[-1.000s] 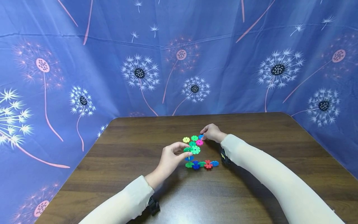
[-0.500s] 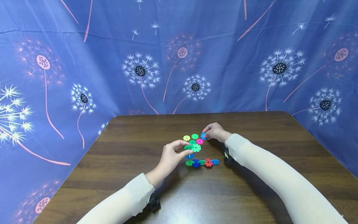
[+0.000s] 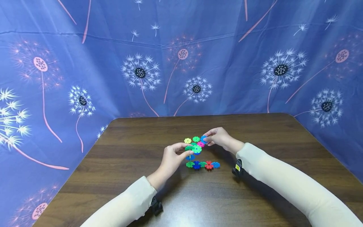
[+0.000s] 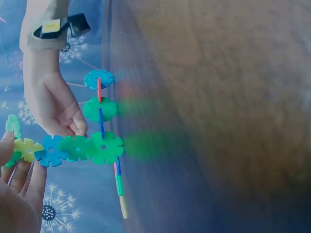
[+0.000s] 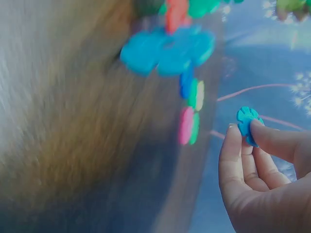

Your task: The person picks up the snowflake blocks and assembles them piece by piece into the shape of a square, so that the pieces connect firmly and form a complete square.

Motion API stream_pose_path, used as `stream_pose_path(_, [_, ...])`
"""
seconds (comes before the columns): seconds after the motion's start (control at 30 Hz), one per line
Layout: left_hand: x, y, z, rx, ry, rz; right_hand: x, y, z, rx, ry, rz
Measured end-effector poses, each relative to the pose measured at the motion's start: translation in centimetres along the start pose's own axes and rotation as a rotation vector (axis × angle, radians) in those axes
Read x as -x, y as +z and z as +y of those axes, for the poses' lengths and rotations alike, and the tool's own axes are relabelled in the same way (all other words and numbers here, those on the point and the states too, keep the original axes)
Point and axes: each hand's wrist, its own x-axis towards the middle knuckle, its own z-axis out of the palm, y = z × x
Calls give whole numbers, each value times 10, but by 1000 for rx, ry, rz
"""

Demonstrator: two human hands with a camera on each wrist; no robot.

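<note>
My left hand (image 3: 172, 157) pinches a green flower-shaped disc (image 3: 189, 147) at the top of an upright stack of slotted discs. In the left wrist view, a yellow disc (image 4: 28, 149), a blue disc (image 4: 51, 151) and green discs (image 4: 105, 148) make up that stack. From its foot a joined row runs right, with a dark blue disc (image 3: 196, 165), a red disc (image 3: 209, 165) and a light blue end disc (image 3: 216, 165). My right hand (image 3: 222, 138) holds a loose blue disc (image 5: 247, 125) between thumb and fingers, raised over the table behind the stack.
Several loose discs lie behind the stack, among them a yellow one (image 3: 187, 140), a green one (image 3: 196, 139) and a pink one (image 3: 200, 144). The brown wooden table (image 3: 136, 135) ends before a blue dandelion-print cloth (image 3: 227, 63).
My right hand has picked the blue disc up from among the loose pieces, and its arm has drawn back a little to the right. The left hand keeps its grip on the stack.
</note>
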Motion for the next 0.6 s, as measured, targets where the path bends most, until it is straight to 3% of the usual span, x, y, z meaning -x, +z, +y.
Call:
stream_pose_path(0.23, [0,1,-2,17,15,19,23,-1,-10,-83,-35,-7])
stream_pose_path(0.6, [-1,1,-3,-1,-4,41,57,-3,-21,-58,-88,-20])
